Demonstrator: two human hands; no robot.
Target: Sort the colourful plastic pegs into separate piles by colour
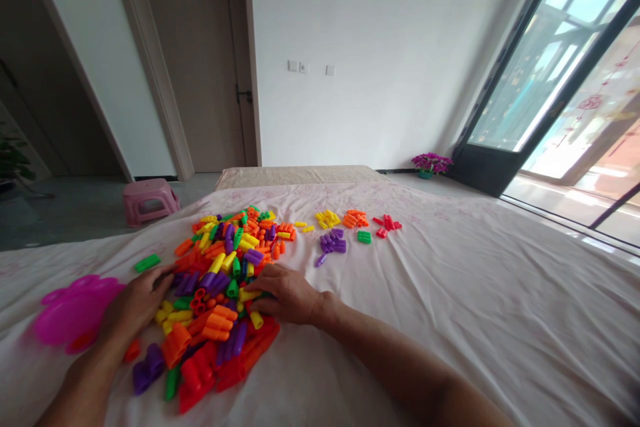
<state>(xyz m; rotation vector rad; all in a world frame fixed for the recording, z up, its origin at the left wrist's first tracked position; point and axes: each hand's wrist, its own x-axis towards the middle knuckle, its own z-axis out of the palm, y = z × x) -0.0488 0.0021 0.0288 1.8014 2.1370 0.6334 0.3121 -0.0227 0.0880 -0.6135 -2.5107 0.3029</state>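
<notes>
A heap of plastic building blocks (217, 323), tube-shaped and in red, orange, yellow, green and purple, lies on the cloth in front of me. My left hand (143, 297) rests at the heap's left edge, fingers stretched toward some purple blocks (187, 283), with nothing visible in it. At the right side, my right hand (290, 293) reaches into the heap. Its thumb and fingers close about a yellow building block (249, 294); the fingertips are partly hidden among the pieces.
Beyond the heap to the right lie small colour groups: yellow blocks (327, 219), orange blocks (355, 218), red blocks (389, 224), purple blocks (333, 242) and a green block (364, 237). A pink tray (70, 313) sits left, partly behind my left arm. A pink stool (150, 200) stands on the floor.
</notes>
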